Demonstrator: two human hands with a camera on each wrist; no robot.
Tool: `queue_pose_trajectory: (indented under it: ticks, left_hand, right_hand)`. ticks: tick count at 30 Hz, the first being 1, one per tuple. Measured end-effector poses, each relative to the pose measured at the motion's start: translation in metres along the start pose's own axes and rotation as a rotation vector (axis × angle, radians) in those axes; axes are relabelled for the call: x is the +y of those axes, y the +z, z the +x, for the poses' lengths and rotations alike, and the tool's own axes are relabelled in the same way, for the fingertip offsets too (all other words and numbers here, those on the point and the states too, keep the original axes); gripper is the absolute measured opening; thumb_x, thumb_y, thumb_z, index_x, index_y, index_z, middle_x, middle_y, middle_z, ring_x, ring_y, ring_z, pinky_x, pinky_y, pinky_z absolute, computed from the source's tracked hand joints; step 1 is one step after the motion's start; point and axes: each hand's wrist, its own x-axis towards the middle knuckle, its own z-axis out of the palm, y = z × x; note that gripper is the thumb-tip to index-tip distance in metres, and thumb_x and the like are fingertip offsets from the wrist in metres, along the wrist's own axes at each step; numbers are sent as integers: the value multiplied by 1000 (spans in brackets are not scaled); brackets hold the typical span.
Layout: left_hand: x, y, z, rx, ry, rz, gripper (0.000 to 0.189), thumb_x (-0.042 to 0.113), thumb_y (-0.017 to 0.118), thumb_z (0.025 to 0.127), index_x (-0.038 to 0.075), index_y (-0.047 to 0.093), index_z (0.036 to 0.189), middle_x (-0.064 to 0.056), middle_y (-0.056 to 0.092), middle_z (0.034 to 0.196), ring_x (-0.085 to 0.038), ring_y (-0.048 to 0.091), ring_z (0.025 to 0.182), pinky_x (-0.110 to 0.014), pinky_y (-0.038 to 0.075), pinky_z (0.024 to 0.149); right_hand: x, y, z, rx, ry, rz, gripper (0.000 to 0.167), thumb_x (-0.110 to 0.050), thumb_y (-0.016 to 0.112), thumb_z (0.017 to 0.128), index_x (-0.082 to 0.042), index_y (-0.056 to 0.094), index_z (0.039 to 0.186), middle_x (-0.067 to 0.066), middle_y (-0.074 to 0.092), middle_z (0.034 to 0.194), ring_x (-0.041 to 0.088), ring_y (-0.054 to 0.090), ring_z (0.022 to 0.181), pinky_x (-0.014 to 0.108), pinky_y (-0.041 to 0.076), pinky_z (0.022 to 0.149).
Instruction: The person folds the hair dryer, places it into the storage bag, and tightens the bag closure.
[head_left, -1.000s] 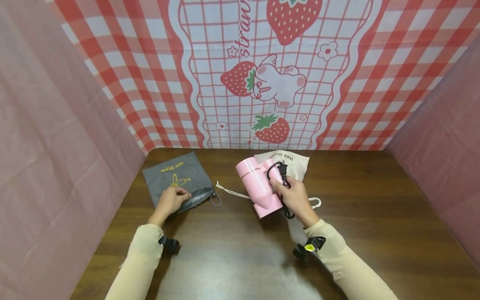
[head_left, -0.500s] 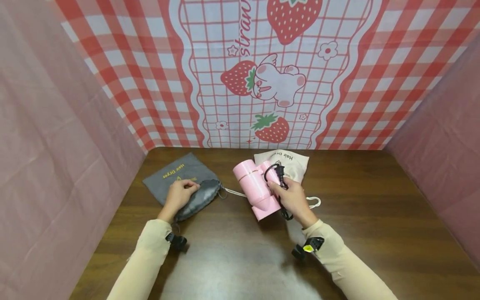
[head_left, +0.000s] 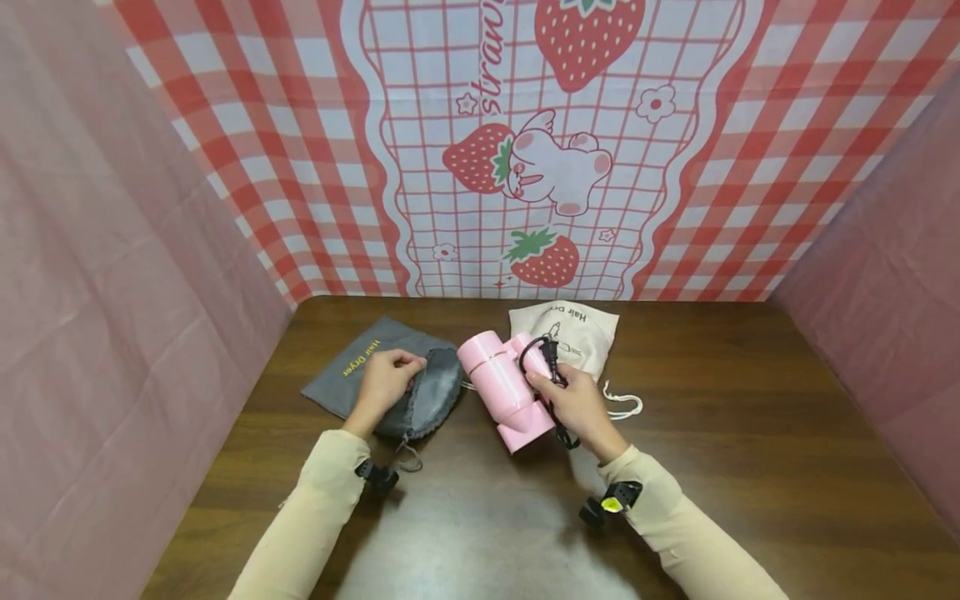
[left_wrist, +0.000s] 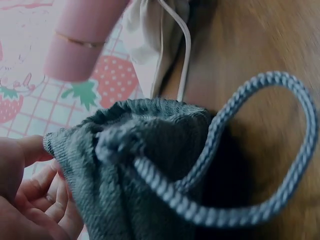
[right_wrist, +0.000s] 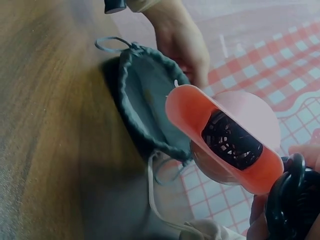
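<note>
My left hand point(head_left: 388, 382) pinches the rim of a grey drawstring pouch point(head_left: 438, 392) printed "Hair Dryer". The right wrist view shows the pouch's mouth point(right_wrist: 150, 100) gaping wide, and a looped grey cord point(left_wrist: 295, 165) hangs off it in the left wrist view. In my right hand point(head_left: 581, 404) is a pink hair dryer point(head_left: 498, 379), gripped by its folded handle together with the bundled black power cord point(head_left: 551, 358). The dryer's flat nozzle point(right_wrist: 225, 137) points down toward me, just right of the pouch.
Behind the dryer, a cream drawstring pouch point(head_left: 592, 337) lies on the wooden table point(head_left: 720, 433), its white cord point(head_left: 624, 407) trailing right. A strawberry-print checked cloth point(head_left: 547, 167) hangs at the back, with pink drapes point(head_left: 885, 192) along both sides.
My left hand has moved right and slightly up, turning the grey pouch and bringing its open mouth toward the dryer. The hair dryer has shifted slightly left and down in my right hand.
</note>
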Motion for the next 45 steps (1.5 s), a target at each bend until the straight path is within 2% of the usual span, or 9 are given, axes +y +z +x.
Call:
queue_pose_trajectory:
  ticks: [12, 19, 23, 29, 37, 45]
  left_hand:
    - [26, 19, -3, 17, -14, -83, 19, 18, 72, 86, -1, 73, 87, -4, 65, 64, -5, 52, 50, -21, 42, 51]
    - [39, 23, -7, 19, 36, -84, 19, 20, 72, 85, 1, 74, 86, -6, 67, 64, -4, 52, 48, -21, 43, 53]
    - [46, 24, -9, 25, 68, -68, 18, 20, 73, 85, 3, 75, 85, -8, 69, 67, -3, 53, 48, -20, 44, 53]
    - [50, 27, -10, 19, 98, -45, 16, 21, 73, 85, 5, 75, 85, -8, 71, 69, -3, 54, 49, -20, 46, 55]
    - [53, 33, -11, 3, 103, -19, 16, 21, 72, 85, 5, 75, 86, -7, 71, 70, -3, 55, 50, -20, 46, 53]
    - [59, 37, -17, -21, 153, -26, 15, 19, 72, 85, 4, 74, 84, -8, 71, 70, -2, 54, 50, -20, 47, 53]
  right_hand:
    - [6, 9, -3, -20, -15, -22, 27, -25, 71, 88, -4, 60, 76, -2, 52, 60, 13, 50, 58, 26, 44, 54]
    - [11, 14, -6, -57, 0, -30, 25, -25, 72, 87, -4, 61, 76, -2, 53, 60, 11, 51, 57, 26, 44, 54]
    - [13, 16, -7, -59, 1, -69, 26, -27, 73, 86, -5, 62, 76, -1, 56, 62, 11, 52, 58, 26, 45, 54]
    - [14, 19, -9, -79, -21, -75, 26, -27, 74, 85, -5, 62, 76, -1, 54, 60, 11, 50, 57, 25, 44, 53]
    - [13, 20, -12, -102, -51, -90, 27, -25, 74, 85, -5, 61, 74, -3, 48, 59, 11, 48, 56, 25, 43, 52]
    - [12, 22, -12, -121, -73, -98, 25, -26, 74, 86, -4, 64, 78, 0, 56, 63, 11, 51, 57, 26, 45, 54]
